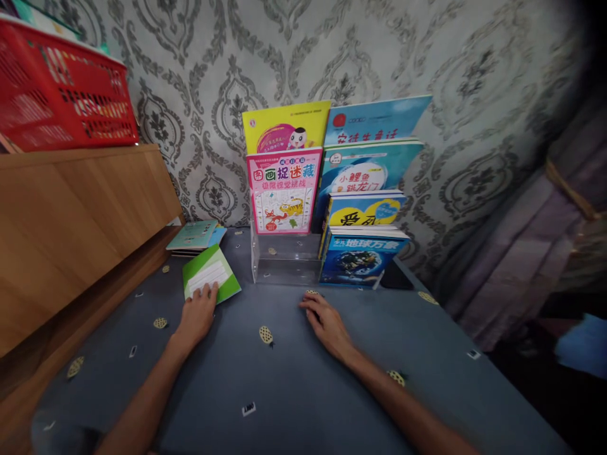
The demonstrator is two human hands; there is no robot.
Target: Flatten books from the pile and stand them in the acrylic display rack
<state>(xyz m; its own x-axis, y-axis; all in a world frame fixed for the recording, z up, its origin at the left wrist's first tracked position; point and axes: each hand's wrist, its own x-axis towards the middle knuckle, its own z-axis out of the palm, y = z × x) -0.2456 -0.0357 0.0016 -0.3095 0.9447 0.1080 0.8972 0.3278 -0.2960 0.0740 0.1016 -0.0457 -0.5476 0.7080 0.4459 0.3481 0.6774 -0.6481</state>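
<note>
My left hand [195, 316] is on the near edge of a thin green book [226, 285] with a white panel on its cover. Its fingers lie over the cover, and the underside of the grip is hidden. My right hand [329, 323] rests on the table with loosely bent fingers and nothing in it. In front of it stands a clear tiered book rack [287, 270]. A pink picture book [284, 193] and a yellow book [260, 129] stand in its left column. Several books, including a blue one with a globe [358, 260], fill the right column.
A small pile of books [192, 236] lies beyond the green book, beside a wooden cabinet [85, 215]. A red basket [66, 95] sits on the cabinet. A dark flat object [397, 277] lies right of the rack. The grey tablecloth [284, 392] has pineapple prints. A curtain [512, 253] hangs at right.
</note>
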